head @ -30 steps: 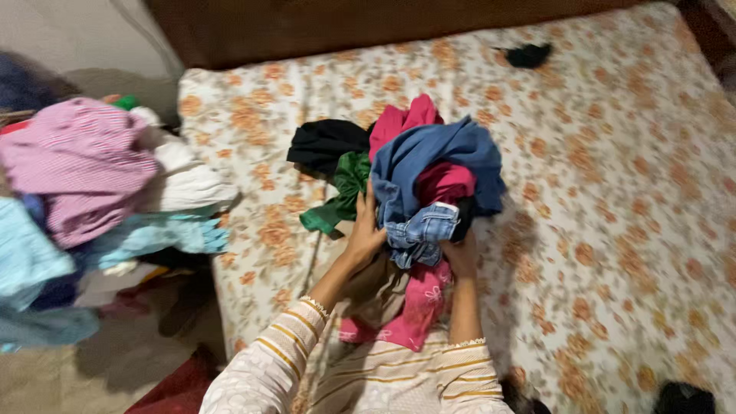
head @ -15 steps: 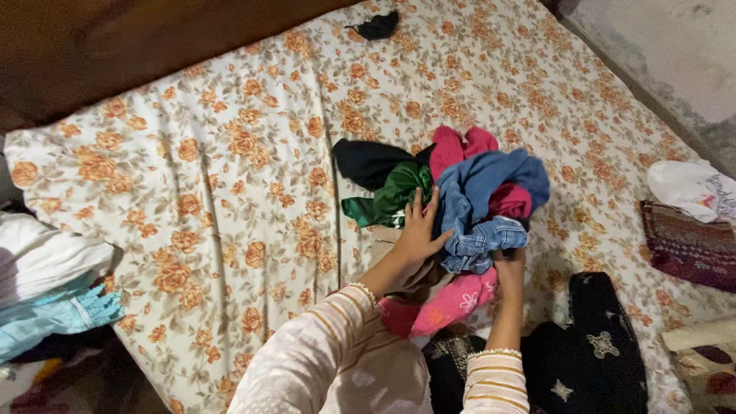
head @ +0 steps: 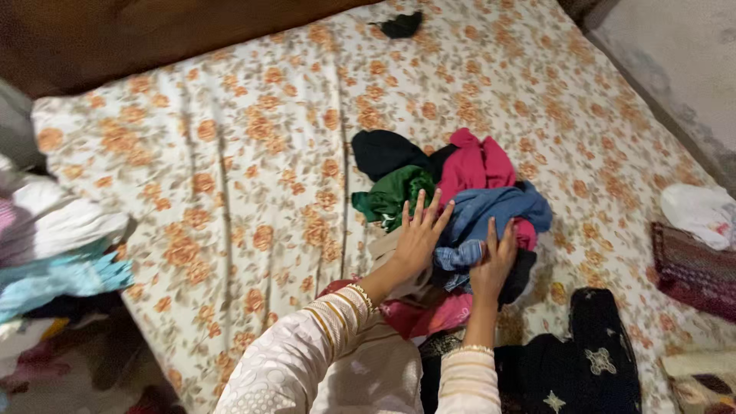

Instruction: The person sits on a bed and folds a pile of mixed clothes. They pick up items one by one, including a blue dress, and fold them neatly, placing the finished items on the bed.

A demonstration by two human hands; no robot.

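Floral bedsheet (head: 230, 153) under clothes pile (head: 460, 199)

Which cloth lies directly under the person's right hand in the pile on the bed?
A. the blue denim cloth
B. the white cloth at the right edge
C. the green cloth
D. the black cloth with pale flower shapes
A: the right hand lies flat, fingers spread, on the blue denim cloth in the pile, while the left hand rests beside the green cloth.
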